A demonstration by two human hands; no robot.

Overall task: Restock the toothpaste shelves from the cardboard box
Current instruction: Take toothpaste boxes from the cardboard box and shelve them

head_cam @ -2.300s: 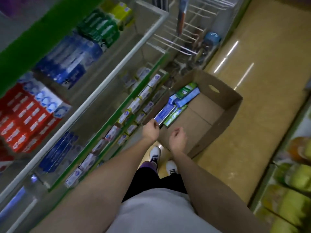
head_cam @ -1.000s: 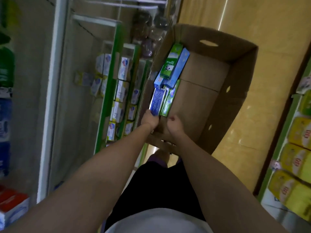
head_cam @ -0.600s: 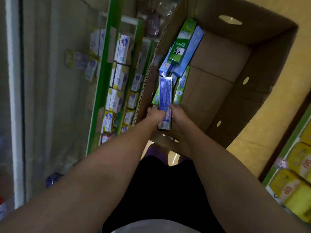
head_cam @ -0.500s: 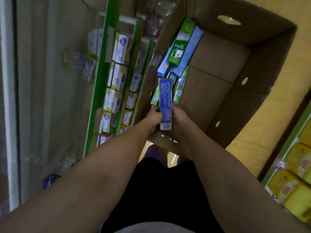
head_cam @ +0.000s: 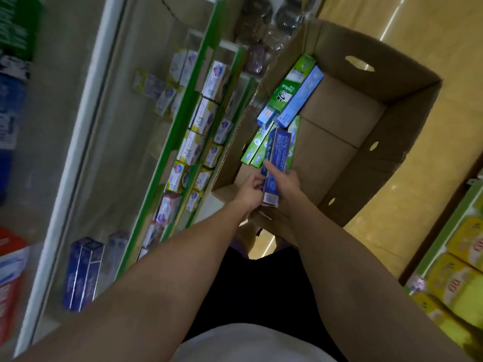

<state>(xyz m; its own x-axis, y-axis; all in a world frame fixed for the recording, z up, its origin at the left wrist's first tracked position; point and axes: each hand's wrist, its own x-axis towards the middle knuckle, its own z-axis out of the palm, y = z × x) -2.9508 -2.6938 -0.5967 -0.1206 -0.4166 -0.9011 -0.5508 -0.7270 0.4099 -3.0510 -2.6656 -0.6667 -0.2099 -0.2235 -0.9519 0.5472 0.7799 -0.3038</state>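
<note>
Head view, looking down into the open brown cardboard box point(head_cam: 347, 131) at centre-right of the frame, standing on the tan floor beside the green-edged shelves point(head_cam: 183, 131) at left.

Right hand point(head_cam: 283, 184): fingers curled round the long dark blue toothpaste carton point(head_cam: 275, 163), gripping its lower half. The carton is lifted clear of the box floor and tilted, far end towards the top of the frame. Left hand point(head_cam: 252, 190): fingers touching the carton's left edge. Whether it grips or only steadies, I cannot tell.

Judgement: two hands on one carton suggests squaring it up or reading its printed face before shelving. The grip near one end leaves the rest free to slide onto a shelf.

Remaining stock lies along the box's left wall: green cartons point(head_cam: 257, 147) under the lifted one, then a green-and-white carton point(head_cam: 290, 87) and a pale blue carton point(head_cam: 300, 97) further up. Matching dark blue cartons point(head_cam: 82, 273) stand on a shelf at lower left, the probable destination.

Against the frame half a second earlier: the carton has tipped rightwards, the right hand's thumb now lies across its face, and the camera has pulled back, bringing the lower-left shelf stock into view.
</note>
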